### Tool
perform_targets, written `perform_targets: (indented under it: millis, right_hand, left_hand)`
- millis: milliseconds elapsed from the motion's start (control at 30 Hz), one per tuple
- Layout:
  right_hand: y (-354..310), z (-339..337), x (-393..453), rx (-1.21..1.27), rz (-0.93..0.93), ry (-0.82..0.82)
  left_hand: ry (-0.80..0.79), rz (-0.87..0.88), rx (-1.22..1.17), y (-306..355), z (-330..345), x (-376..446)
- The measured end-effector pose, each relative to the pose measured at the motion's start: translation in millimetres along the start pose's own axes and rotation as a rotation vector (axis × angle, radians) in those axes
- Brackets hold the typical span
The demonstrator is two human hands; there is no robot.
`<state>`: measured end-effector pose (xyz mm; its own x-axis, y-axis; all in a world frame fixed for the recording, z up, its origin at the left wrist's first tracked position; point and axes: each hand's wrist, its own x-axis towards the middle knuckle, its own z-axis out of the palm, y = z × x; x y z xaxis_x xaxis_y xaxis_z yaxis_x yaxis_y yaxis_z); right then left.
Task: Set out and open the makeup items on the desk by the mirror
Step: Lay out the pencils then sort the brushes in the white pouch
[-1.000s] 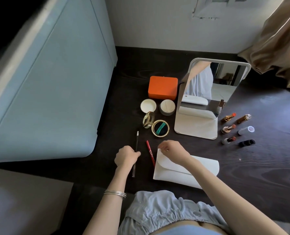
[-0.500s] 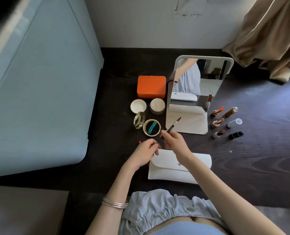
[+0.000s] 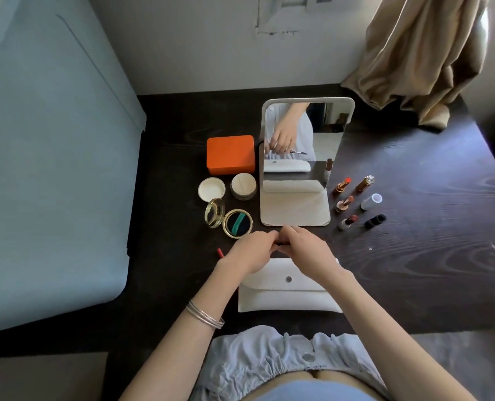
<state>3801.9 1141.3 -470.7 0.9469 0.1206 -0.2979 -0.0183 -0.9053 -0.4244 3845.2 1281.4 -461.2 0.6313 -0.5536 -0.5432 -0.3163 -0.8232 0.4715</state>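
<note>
My left hand [image 3: 252, 250] and my right hand [image 3: 304, 248] meet in front of the standing mirror [image 3: 301, 146], both closed on a thin dark makeup pencil [image 3: 281, 243] held level between them; most of it is hidden by my fingers. Under my hands lies a white pouch [image 3: 286, 290] with its flap shut. A red pencil [image 3: 220, 252] pokes out left of my left hand. An open gold compact [image 3: 231, 222] sits just beyond.
An orange box [image 3: 230, 154] and an open powder jar [image 3: 243, 185] with its lid [image 3: 211, 190] stand left of the mirror. Three open lipsticks [image 3: 345, 204] and their caps [image 3: 371, 201] lie to its right. A pale blue cabinet [image 3: 52, 169] borders the desk's left; a curtain [image 3: 419, 53] hangs back right.
My left hand lifted the dark pencil off the desk and passed it toward my right. The pencil has turned from pointing up at the mirror to level, gripped by both hands.
</note>
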Motion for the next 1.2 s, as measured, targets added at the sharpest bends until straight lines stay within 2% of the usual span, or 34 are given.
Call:
perform_targets:
  millis: [100, 167, 233, 400, 567, 667, 767, 900, 967, 1067, 1200]
  right_hand:
    - [17, -3, -3, 0.102, 0.011, -0.137]
    - [25, -3, -5, 0.130, -0.032, -0.151]
    - [29, 2, -8, 0.157, -0.043, -0.086]
    - [42, 17, -17, 0.266, -0.013, 0.191]
    - [54, 14, -21, 0.217, 0.020, 0.283]
    - [66, 10, -21, 0.259, 0.123, 0.333]
    - [77, 15, -15, 0.340, 0.308, 0.293]
    - [79, 21, -1, 0.399, 0.511, 0.251]
    - [76, 20, 6, 0.361, 0.493, 0.271]
    - [75, 22, 17, 0.170, 0.328, 0.293]
    - [81, 26, 27, 0.013, 0.258, 0.186]
  left_hand:
    - [-0.084, 0.021, 0.017, 4, 3, 3]
    - [-0.130, 0.034, -0.023, 5, 4, 3]
    - [-0.148, 0.053, -0.029, 6, 4, 7]
    - [-0.163, 0.115, -0.058, 13, -8, 19]
    - [-0.228, 0.127, -0.099, 17, -8, 39]
    - [-0.257, 0.044, -0.201, 12, -10, 49]
    - [-0.281, -0.137, -0.323, 4, -5, 59]
    - [-0.163, -0.264, -0.450, 4, 11, 68]
    - [-0.152, -0.263, -0.480, 6, 21, 70]
    - [-0.128, -0.223, -0.502, 10, 32, 71]
    - [-0.061, -0.177, -0.517, 14, 38, 72]
